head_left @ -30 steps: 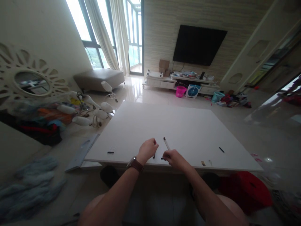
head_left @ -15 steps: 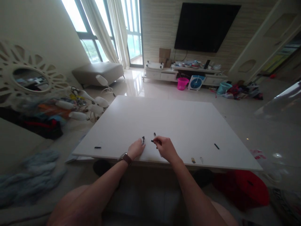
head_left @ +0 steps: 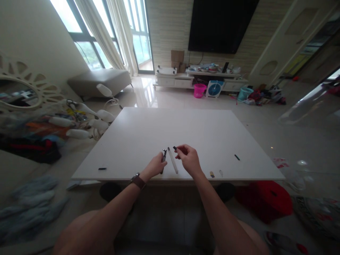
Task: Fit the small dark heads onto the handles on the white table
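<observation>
My left hand (head_left: pixel 154 165), with a brown-strapped watch at its wrist, is closed around a slim dark tool with a shiny metallic head (head_left: pixel 164 154); I cannot make out its kind. Between finger and thumb of my right hand (head_left: pixel 188 157) is a small black piece (head_left: pixel 174 148), held just above the table. A thin, pale pen-like stick (head_left: pixel 173 161) with a dark far end lies between the two hands on the white table (head_left: pixel 148 127).
Black strips lie at the table's left (head_left: pixel 102 169) and right (head_left: pixel 237 157). Near the front edge are a small yellowish item (head_left: pixel 211 174) and a clear one (head_left: pixel 221 173). A lamp with white shades (head_left: pixel 79 133) stands left; a red stool-like object (head_left: pixel 276 198) is at front right.
The view has shifted. My right hand has lifted a little away from the stick, which now shows in full. The tool in my left hand now shows more of its length.
</observation>
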